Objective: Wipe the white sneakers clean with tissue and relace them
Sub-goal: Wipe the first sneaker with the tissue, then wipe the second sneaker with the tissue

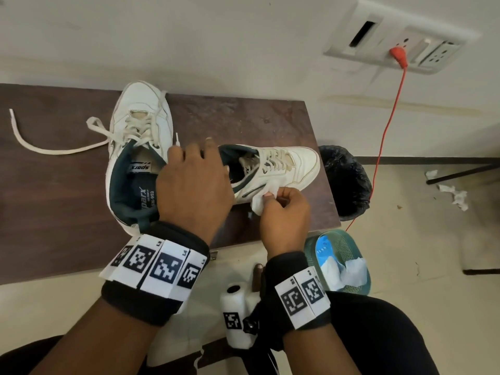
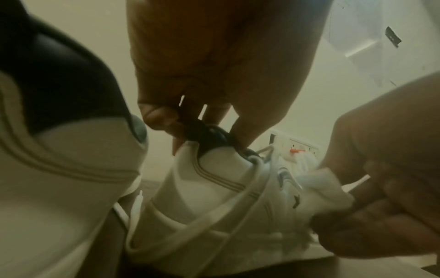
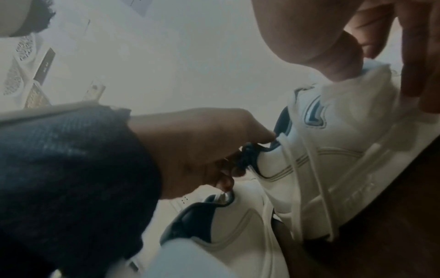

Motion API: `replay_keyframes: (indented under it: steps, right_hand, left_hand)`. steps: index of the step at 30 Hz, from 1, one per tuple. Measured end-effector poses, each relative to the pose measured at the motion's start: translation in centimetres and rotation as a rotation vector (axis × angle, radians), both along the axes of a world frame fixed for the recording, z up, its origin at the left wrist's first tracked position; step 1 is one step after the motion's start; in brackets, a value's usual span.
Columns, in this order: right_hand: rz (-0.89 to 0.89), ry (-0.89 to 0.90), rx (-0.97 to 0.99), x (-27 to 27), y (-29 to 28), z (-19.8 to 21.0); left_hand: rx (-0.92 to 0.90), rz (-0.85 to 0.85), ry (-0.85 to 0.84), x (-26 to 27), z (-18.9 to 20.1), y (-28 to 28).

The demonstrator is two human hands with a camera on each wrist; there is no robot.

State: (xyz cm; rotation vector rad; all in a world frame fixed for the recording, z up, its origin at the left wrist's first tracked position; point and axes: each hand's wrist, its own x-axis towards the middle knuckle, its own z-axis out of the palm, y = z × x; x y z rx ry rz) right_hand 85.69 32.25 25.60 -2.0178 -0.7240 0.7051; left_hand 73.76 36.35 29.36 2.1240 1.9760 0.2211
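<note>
Two white sneakers with dark green lining lie on a brown table (image 1: 54, 201). The left sneaker (image 1: 140, 125) points away from me, its lace loosened. The right sneaker (image 1: 281, 169) lies across the table, toe to the right. My left hand (image 1: 200, 163) grips that sneaker's dark heel collar; in the left wrist view its fingers (image 2: 164, 120) pinch the collar. My right hand (image 1: 273, 197) pinches a folded white tissue (image 1: 261, 197) against the sneaker's near side, by the dark stripe. In the right wrist view the tissue (image 3: 357, 97) covers the sneaker (image 3: 321, 159) under my fingers.
A loose lace end (image 1: 40, 147) trails over the table's left part. A bin with a black liner (image 1: 349, 185) stands past the right edge. A teal basket (image 1: 349, 247) holding tissues sits near my right wrist. A red cable (image 1: 389, 123) hangs from a wall socket.
</note>
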Motion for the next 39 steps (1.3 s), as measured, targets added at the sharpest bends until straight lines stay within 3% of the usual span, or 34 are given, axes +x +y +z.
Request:
replay_keyframes:
  steps: [11, 20, 29, 32, 36, 39]
  right_hand:
    - [0.012, 0.037, 0.069, 1.6, 3.9, 0.1]
    - [0.079, 0.046, 0.113, 4.6, 7.3, 1.4]
    - [0.148, 0.004, 0.188, 5.3, 6.2, 1.9]
    - [0.173, -0.081, 0.277, 4.7, 5.2, 2.7]
    - [0.282, -0.050, 0.304, 3.5, 3.5, 4.5]
    - [0.384, -0.059, 0.298, 2.4, 2.7, 5.6]
  left_hand:
    - [-0.019, -0.009, -0.051, 1.8, 0.2, -1.1]
    - [0.014, -0.261, -0.213, 4.5, -0.9, -3.2]
    - [-0.093, -0.387, -0.201, 3.5, -1.2, -2.5]
    - [-0.011, -0.337, -0.189, 2.1, 0.0, -2.3]
    - [0.111, -0.152, -0.245, -0.8, 1.5, -2.5]
    - [0.111, -0.070, -0.149, -3.4, 1.6, -3.0]
